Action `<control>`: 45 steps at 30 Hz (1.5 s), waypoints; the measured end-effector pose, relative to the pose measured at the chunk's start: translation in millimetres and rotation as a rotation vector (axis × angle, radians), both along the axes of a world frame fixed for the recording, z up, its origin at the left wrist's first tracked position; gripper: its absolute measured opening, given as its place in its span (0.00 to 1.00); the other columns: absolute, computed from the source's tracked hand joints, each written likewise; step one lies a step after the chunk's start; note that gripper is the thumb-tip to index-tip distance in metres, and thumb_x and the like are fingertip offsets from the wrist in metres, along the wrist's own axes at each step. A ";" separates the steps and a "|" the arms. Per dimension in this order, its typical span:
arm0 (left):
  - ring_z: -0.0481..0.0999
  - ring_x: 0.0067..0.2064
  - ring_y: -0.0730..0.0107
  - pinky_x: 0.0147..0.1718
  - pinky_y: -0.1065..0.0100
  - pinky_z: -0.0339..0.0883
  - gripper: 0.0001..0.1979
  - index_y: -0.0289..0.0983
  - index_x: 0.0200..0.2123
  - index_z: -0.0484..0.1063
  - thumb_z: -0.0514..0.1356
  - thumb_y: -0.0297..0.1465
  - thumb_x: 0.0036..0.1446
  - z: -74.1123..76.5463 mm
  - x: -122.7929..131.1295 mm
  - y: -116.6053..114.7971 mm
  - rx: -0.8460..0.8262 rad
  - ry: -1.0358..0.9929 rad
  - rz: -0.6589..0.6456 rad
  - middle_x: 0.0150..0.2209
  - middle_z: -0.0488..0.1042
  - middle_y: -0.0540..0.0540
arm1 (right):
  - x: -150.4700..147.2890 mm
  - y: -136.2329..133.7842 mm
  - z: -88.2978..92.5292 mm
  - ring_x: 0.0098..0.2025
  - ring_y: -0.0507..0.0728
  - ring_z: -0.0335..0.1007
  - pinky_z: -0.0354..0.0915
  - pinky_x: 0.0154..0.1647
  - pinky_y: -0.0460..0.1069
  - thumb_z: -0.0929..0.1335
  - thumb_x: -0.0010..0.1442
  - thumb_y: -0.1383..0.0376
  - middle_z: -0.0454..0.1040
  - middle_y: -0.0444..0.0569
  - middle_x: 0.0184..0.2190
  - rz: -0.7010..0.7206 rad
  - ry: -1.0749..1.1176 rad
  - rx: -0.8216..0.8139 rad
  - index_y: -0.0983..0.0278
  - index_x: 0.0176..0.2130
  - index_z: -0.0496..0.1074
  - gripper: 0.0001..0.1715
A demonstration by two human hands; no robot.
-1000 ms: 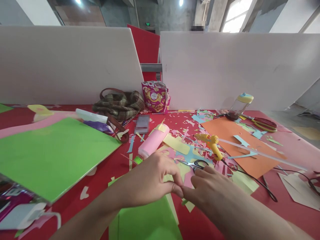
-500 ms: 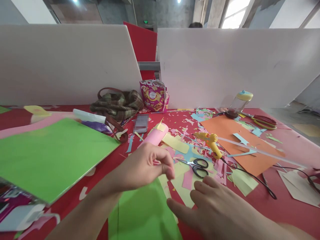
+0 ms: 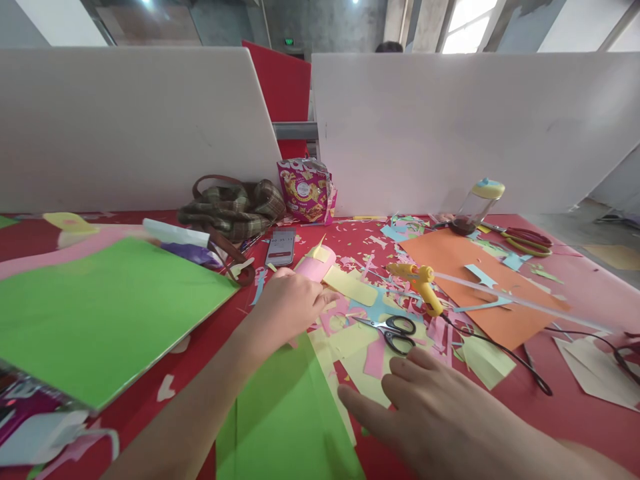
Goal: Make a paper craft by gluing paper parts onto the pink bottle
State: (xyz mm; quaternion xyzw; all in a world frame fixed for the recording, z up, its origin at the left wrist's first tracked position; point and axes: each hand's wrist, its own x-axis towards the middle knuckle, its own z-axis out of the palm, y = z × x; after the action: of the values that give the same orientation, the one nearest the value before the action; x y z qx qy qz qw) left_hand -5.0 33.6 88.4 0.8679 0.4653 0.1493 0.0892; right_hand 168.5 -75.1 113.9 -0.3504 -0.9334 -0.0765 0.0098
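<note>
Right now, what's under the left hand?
The left hand lies over a pink paper roll; only the roll's far end shows past the fingers. Pink and yellow scraps lie around it on the red table. Whatever else it covers is hidden.

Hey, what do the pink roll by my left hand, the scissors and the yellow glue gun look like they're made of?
The pink roll under the left hand looks like matte craft paper or thin foam, curled into a tube. The scissors show shiny metal blades and black, probably plastic, handle loops. The glue gun looks like smooth moulded yellow plastic.
</note>
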 end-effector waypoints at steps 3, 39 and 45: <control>0.70 0.32 0.52 0.36 0.57 0.58 0.12 0.35 0.25 0.66 0.53 0.39 0.48 -9.2 -1.7 6.0 0.025 0.101 0.161 0.24 0.68 0.41 | 0.6 1.2 -0.9 0.21 0.52 0.62 0.52 0.22 0.47 0.61 0.49 0.67 0.67 0.42 0.17 -0.021 0.019 0.012 0.62 0.38 0.63 0.13; 0.73 0.28 0.67 0.28 0.68 0.65 0.25 0.34 0.49 0.59 0.51 0.41 0.49 7.7 -30.8 16.5 -1.443 -0.738 -0.218 0.30 0.74 0.46 | 28.5 66.1 7.3 0.41 0.53 0.61 0.59 0.40 0.52 0.59 0.55 0.75 0.68 0.47 0.36 0.034 0.694 0.146 0.63 0.33 0.64 0.09; 0.70 0.40 0.64 0.34 0.72 0.63 0.27 0.38 0.51 0.56 0.54 0.37 0.47 12.9 -26.7 16.6 -1.259 -0.609 -0.259 0.38 0.72 0.46 | 34.3 73.9 4.3 0.34 0.54 0.61 0.59 0.35 0.51 0.62 0.52 0.75 0.68 0.47 0.30 -0.108 0.729 0.352 0.63 0.31 0.66 0.09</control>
State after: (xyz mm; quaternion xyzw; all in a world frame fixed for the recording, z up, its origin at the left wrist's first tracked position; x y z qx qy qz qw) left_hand -31.7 50.2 101.3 0.6194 0.3106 0.0763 0.7170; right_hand 202.8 -1.2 118.3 -0.3962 -0.8217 -0.1062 0.3956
